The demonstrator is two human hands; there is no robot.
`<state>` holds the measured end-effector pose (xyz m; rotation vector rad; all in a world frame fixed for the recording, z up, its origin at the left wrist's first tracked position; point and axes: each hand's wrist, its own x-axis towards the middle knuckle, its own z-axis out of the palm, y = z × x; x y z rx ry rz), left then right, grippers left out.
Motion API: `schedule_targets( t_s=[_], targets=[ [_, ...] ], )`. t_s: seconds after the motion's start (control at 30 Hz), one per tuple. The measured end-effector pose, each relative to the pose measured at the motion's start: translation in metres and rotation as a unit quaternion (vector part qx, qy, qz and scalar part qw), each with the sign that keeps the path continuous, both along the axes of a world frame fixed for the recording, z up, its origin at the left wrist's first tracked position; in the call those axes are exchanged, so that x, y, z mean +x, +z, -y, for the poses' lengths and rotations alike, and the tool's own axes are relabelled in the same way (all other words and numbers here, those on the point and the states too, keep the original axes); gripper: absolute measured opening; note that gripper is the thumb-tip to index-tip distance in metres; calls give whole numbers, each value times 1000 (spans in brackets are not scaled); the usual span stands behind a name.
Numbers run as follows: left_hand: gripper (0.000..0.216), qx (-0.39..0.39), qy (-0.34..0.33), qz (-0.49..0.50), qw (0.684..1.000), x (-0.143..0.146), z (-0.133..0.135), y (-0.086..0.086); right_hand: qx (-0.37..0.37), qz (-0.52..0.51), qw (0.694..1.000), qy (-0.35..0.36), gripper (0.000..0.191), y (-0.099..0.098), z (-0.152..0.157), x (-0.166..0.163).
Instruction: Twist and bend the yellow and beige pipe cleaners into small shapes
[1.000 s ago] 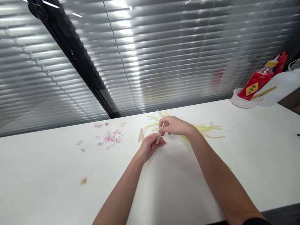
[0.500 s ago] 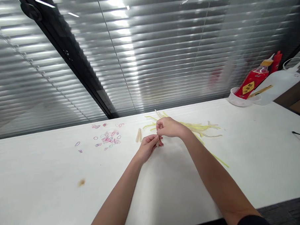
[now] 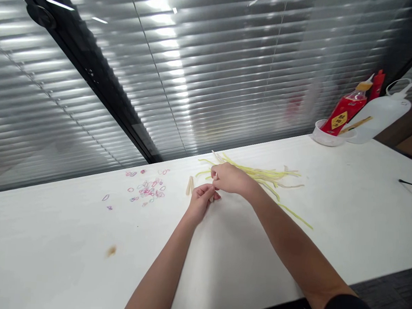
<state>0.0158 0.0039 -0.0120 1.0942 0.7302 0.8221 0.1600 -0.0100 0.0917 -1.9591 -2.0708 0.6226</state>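
A short pale bundle (image 3: pixel 212 196) of stalks stands nearly upright just above the white table (image 3: pixel 52 239), near its far edge at the middle. Both hands grip it. The left hand (image 3: pixel 200 200) has thumb and fingers closed round the lower part; the right hand (image 3: pixel 230 178) is curled over the upper end, fingertips pinched on it. The two hands touch, and together they hide most of the bundle, so only its tips show.

Just left of the left hand lies a spare bundle (image 3: pixel 190 185), flat on the table. Further left is a scatter of small coloured rubber bands (image 3: pixel 150 188). Behind and to the right of the right hand spreads a loose heap of yellow-green stalks (image 3: pixel 264 175); the right forearm crosses over part of it.

At the far right corner sit a clear bowl (image 3: pixel 324 138), a red bottle (image 3: pixel 342 116) leaning in it, and a white jug (image 3: pixel 381 116). A black cable (image 3: pixel 409 184) lies at the right edge. A brown stain (image 3: pixel 111 250) marks the table near the left. Blinds (image 3: pixel 230 73) close off the back.
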Motion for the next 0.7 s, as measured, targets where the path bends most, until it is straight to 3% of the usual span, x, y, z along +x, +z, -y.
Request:
schedule_targets(
  t_s=[0.1,0.23,0.43,0.7],
  targets=[
    [19,-50,7,46,998,0,0,4,-20,-82,996,5,35,-1,-4,18],
    [19,-89,-6,91,992,-2,-2,8,-18,-135,991,15,27,-1,-5,32],
    [19,-80,-4,101,992,-2,-2,7,-62,-174,982,24,23,-5,-8,20],
    [16,-72,6,88,993,-1,-1,2,-38,-188,981,-13,16,-13,-9,8]
  ],
)
